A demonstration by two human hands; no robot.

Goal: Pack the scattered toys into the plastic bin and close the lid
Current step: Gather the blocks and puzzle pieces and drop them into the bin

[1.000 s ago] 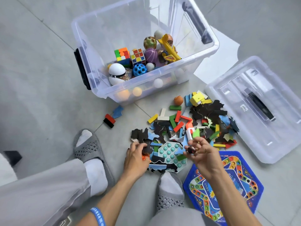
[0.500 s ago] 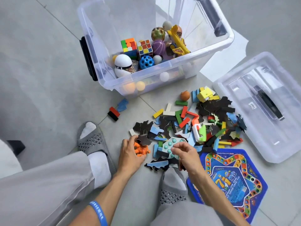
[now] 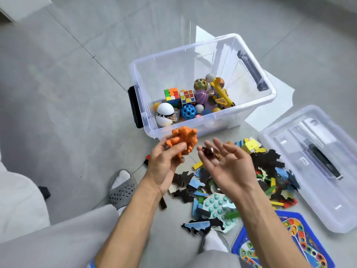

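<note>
I look down on a grey tiled floor (image 3: 73, 78), where the clear plastic bin (image 3: 202, 122) stands open, its lid (image 3: 289, 182) lying right of it. Just before the bin, my left hand (image 3: 164, 163) grips an orange figure (image 3: 183, 141). My right hand (image 3: 229, 167), fingers loosely spread, carries a small dark toy (image 3: 208, 151) above the scattered pieces (image 3: 270, 171).

The bin (image 3: 204, 55) is showing clear, glossy plastic, as is the lid (image 3: 313, 171) at right. The orange toy (image 3: 183, 141) is looking like matt rubbery plastic. The near puzzle pieces (image 3: 195, 226) are looking like flat card. The floor (image 3: 67, 93) is gleaming, smooth grey tile.
</note>
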